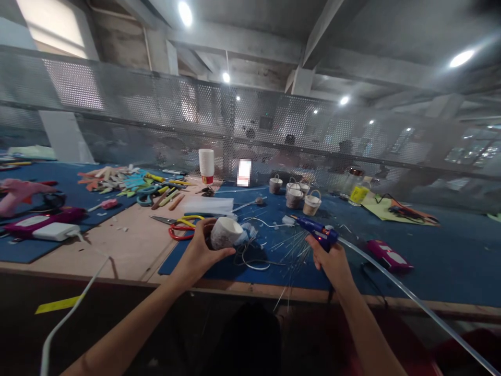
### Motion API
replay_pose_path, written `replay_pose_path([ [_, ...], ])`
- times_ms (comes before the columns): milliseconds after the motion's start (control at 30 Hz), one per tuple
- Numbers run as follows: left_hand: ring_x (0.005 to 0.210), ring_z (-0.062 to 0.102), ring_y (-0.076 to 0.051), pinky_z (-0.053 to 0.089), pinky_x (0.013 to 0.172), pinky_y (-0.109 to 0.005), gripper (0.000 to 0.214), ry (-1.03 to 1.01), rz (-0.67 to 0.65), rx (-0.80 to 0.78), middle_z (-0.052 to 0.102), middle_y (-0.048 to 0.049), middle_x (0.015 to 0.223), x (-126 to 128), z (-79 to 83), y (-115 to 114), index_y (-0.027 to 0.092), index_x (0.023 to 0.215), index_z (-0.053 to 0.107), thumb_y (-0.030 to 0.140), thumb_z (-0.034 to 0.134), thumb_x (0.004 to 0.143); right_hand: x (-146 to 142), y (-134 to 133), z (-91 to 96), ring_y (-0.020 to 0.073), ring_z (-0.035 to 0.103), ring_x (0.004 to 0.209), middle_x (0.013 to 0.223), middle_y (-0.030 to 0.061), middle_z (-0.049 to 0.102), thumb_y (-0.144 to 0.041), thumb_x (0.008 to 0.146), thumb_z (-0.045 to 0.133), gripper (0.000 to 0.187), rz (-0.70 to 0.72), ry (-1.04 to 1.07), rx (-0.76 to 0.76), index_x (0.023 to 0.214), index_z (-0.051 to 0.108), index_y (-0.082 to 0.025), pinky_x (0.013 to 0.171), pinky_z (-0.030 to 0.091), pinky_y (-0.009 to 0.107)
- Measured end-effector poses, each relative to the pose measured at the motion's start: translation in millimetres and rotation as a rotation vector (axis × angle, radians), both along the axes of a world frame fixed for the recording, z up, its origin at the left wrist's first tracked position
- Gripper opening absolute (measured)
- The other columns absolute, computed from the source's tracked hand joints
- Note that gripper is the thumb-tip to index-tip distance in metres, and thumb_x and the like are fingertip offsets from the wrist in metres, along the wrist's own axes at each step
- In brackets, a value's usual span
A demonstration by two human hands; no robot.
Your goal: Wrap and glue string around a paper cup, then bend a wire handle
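My left hand (199,250) is wrapped round a small white paper cup (225,232), held on its side above the blue mat (430,271), with pale string trailing from it. My right hand (332,261) grips a blue hot glue gun (315,230), its nozzle pointing left toward the cup, a short gap between them. A long clear glue stick (410,297) runs from the back of the gun toward the lower right. Loops of white cord (254,261) and thin glue strands lie on the mat between my hands.
Red-handled scissors (180,228) lie left of the cup. Three small handled cup baskets (295,196) and a stack of white cups (206,164) stand farther back. A pink glue gun (19,190), felt scraps (117,180), a bottle (358,190) and a perforated metal screen (274,125) surround the bench.
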State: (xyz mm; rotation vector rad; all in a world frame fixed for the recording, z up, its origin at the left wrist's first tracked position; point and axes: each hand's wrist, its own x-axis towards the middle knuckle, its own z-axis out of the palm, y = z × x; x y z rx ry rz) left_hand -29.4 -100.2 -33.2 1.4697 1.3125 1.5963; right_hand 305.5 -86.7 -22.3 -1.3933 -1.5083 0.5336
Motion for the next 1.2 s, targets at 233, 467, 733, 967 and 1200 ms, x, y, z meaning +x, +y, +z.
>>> replay_pose_path([
  [233,0.113,0.062,-0.034,0.048,0.096,-0.041,0.077,0.156,0.082,-0.011,0.066,-0.0105,0.118,0.7,6.5,-3.5,0.022,0.12,0.055,0.033,0.093,0.053,-2.2,-3.1,1.5,0.0137,0.047,0.037,0.036,-0.0034,0.046,-0.057,0.087,0.061,0.049,-0.008,-0.009,0.002,0.053,0.049,-0.023,0.05,0.044,0.028],
  [467,0.111,0.064,-0.034,0.048,0.096,-0.04,0.088,0.132,0.113,-0.046,0.067,-0.011,0.118,-1.1,1.8,-1.1,0.023,0.125,0.049,0.035,0.094,0.05,-2.5,-2.9,3.5,0.0144,0.047,0.036,0.036,-0.0039,0.045,-0.059,0.085,0.062,0.046,0.011,0.027,-0.005,0.058,0.053,-0.023,0.046,0.044,0.027],
  [733,0.125,0.055,-0.036,0.042,0.106,-0.044,0.078,0.183,0.088,-0.106,0.056,-0.0163,0.133,-3.8,6.7,0.2,0.02,0.132,0.04,0.048,0.079,0.071,0.1,0.3,-4.0,0.0148,0.049,0.037,0.037,-0.0038,0.046,-0.057,0.087,0.061,0.046,0.004,0.021,-0.001,0.058,0.053,-0.023,0.047,0.044,0.028],
  [967,0.124,0.057,-0.036,0.043,0.107,-0.045,0.067,0.157,-0.009,-0.154,0.062,-0.0142,0.128,-14.6,5.9,5.3,0.021,0.124,0.048,0.045,0.079,0.07,-3.1,1.1,-2.4,0.0143,0.047,0.035,0.037,-0.0051,0.044,-0.058,0.085,0.062,0.044,-0.004,0.044,0.008,0.06,0.053,-0.023,0.045,0.042,0.027],
  [1200,0.11,0.064,-0.04,0.05,0.096,-0.048,0.072,0.303,0.025,-0.164,0.068,-0.0157,0.115,-26.9,12.0,7.8,0.02,0.111,0.054,0.046,0.088,0.053,-5.9,-1.9,0.3,0.0133,0.045,0.035,0.037,-0.0064,0.042,-0.057,0.084,0.064,0.041,0.0,0.089,0.003,0.066,0.056,-0.022,0.045,0.041,0.026],
])
